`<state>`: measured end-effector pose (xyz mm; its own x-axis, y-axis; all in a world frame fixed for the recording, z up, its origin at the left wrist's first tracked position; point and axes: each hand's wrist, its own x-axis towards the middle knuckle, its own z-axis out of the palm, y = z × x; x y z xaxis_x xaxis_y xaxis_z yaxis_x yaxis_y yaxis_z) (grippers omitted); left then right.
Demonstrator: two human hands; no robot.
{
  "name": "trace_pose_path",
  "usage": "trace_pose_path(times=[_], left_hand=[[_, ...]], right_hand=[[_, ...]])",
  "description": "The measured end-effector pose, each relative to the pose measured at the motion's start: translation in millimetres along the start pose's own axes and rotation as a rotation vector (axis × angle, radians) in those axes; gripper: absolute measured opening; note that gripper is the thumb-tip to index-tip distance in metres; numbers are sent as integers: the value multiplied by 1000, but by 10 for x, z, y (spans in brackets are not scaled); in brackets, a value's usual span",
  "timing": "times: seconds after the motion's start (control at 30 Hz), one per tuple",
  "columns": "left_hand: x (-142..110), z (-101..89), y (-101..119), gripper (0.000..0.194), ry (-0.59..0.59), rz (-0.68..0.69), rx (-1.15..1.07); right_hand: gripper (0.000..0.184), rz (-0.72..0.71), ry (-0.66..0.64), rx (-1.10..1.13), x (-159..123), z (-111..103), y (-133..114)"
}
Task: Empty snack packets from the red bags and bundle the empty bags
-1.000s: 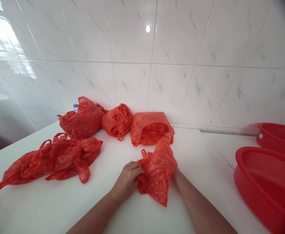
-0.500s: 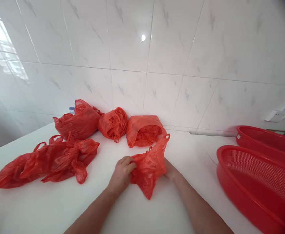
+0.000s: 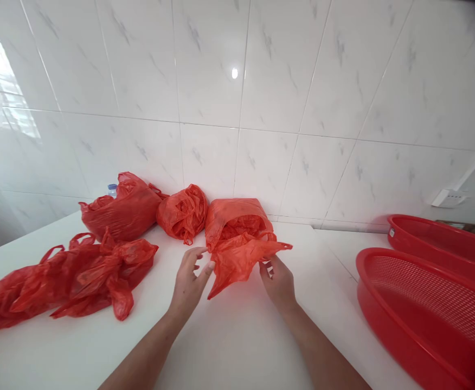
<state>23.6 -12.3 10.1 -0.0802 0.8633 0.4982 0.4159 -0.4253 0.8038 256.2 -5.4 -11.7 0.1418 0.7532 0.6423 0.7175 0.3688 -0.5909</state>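
A loose red plastic bag point(image 3: 239, 261) lies spread between my two hands, crumpled, with a pointed corner towards me and a handle end at the right. At its left edge is my left hand point(image 3: 189, 279), fingers and thumb apart, the fingertips beside or just touching the plastic. My right hand point(image 3: 278, 281) is under its right side, fingers loosely bent and thumb apart, partly covered by the bag. Right behind, a fuller red bag point(image 3: 235, 208) faces me with its mouth, crumpled red plastic inside. The loose bag overlaps the front of that mouth.
A bundled red bag point(image 3: 183, 211) and a bulky red bag point(image 3: 119, 211) stand along the tiled wall. A bottle's blue cap point(image 3: 112, 187) shows behind. More red bags point(image 3: 70, 276) lie at left. Two red baskets point(image 3: 384, 292) point(image 3: 400, 230) occupy the right side.
The loose bag has moved away from me and spread flatter, up against the fuller bag. My left hand has loosened from its grip, and my right hand has come out into view.
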Motion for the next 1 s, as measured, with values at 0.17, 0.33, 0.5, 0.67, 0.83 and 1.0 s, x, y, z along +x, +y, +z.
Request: trace_pose_path(times=[0.17, 0.33, 0.5, 0.67, 0.83, 1.0], left_hand=[[0, 230, 327, 71, -235, -145, -312], [-102, 398, 397, 51, -317, -344, -641], [-125, 457, 200, 20, -178, -426, -856], [6, 288, -36, 18, 104, -491, -825], [44, 207, -94, 23, 149, -554, -793], [-54, 295, -28, 21, 1, -524, -805]], right_hand=[[25, -411, 27, -161, -145, 78, -203], [38, -538, -109, -42, -206, 27, -412], [47, -432, -42, -96, -119, -14, -246], [51, -34, 155, -102, 10, -143, 123], [35, 172, -3, -132, -35, -285, 218], [26, -170, -18, -99, -142, -198, -136]])
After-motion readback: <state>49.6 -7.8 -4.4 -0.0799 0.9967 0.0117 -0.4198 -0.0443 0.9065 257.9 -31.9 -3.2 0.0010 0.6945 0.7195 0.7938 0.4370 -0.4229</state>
